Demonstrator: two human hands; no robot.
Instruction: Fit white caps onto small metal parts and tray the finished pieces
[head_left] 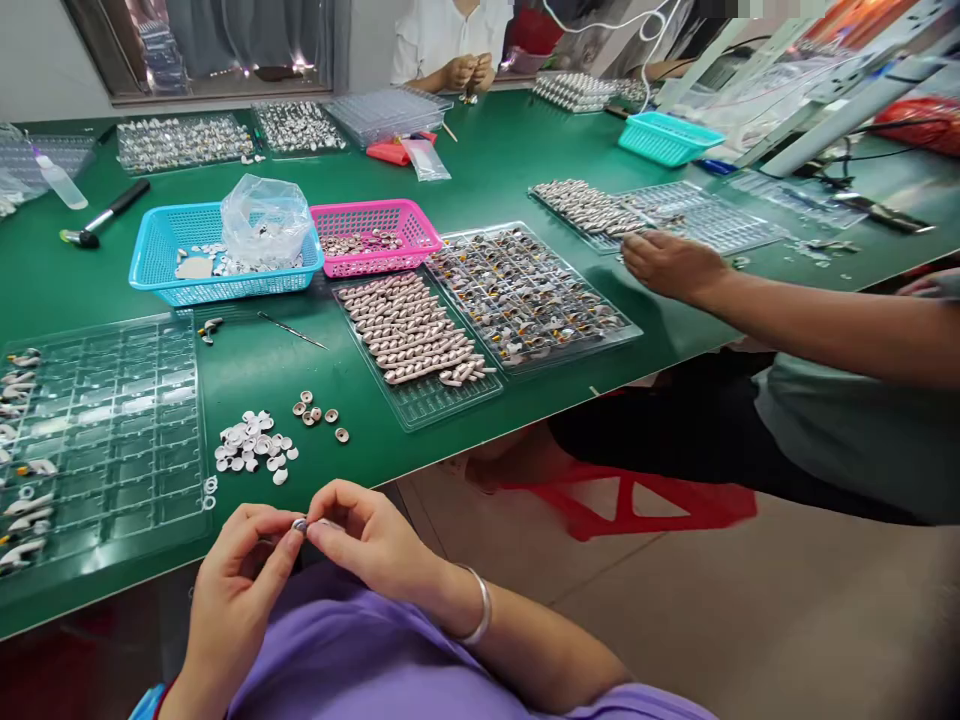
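Note:
Over my lap, just off the table's front edge, my left hand pinches a small round earphone part between thumb and forefinger. From the other side my right hand is closed, its thumb and fingertips meeting at the same part. Any second piece in those fingertips is too hidden to tell. On the table beyond lie a pile of white round caps and several brown round pieces. To the left, a clear compartment tray holds white earphone pieces along its left side.
A blue basket and a pink basket stand behind the piles. Tweezers lie before them. Trays of beige stems and small parts sit to the right. A co-worker's arm reaches in from the right; another person sits opposite.

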